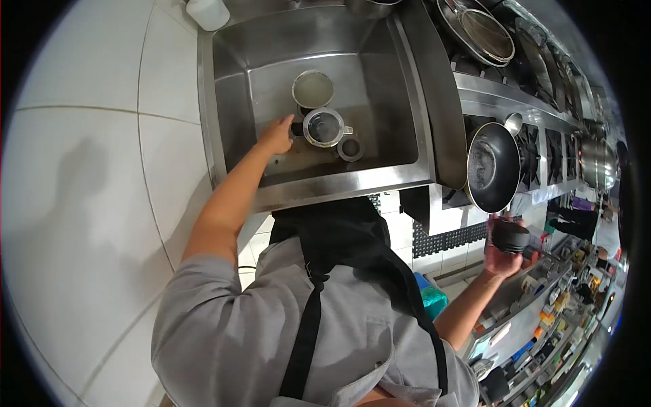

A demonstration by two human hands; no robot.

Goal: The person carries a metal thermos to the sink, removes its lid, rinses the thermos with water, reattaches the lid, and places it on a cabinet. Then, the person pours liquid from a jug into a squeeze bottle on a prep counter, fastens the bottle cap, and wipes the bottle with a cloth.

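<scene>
My left hand is closed on the dark handle of a round metal-rimmed vessel inside the steel sink. Just behind that vessel stands a round container with cloudy liquid in it. The sink drain shows beside the vessel, to its right. Out to the right, below the stove, my right hand has its fingers wrapped round a small stack of dark round bowls.
A black frying pan sits on the stove right of the sink, behind a metal divider. More pans and a large pot are farther along. A white container stands at the sink's back left corner. Another person is at far right.
</scene>
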